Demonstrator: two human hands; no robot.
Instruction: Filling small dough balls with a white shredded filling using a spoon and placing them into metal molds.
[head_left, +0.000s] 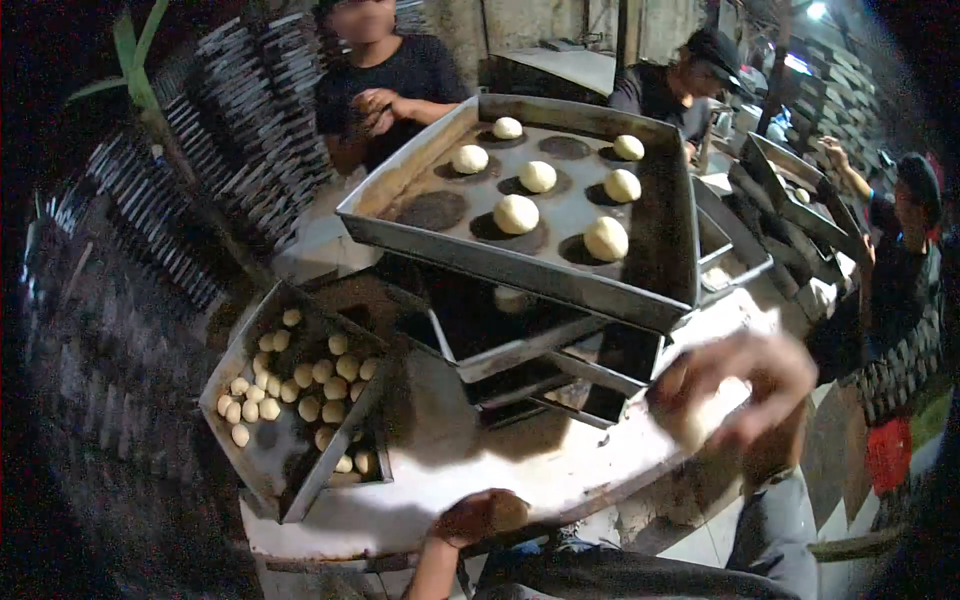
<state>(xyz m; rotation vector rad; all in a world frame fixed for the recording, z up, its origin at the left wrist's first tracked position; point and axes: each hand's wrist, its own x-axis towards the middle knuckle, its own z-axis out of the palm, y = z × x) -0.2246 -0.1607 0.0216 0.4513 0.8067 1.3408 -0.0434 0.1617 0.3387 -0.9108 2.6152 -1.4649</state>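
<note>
My right hand (755,375) is over the right part of the white table, smeared by motion. A pale lump of dough (700,415) shows between its curled fingers. My left hand (480,517) is low at the table's near edge, fingers curled inward; what it holds, if anything, is hidden in shadow. Ahead of my hands, a large metal baking tray (520,262) tops a stack of trays and carries several spaced dough balls (517,214). Lower on the left, another metal tray (262,470) contains many smaller dough balls (309,408) crowded together.
Under the top tray, further metal trays (540,352) are stacked at crossed angles on the white table (420,500). A person (385,95) stands beyond the stack with hands together. Two more people work at the right, near another tray (790,180). Stacked slats line the left.
</note>
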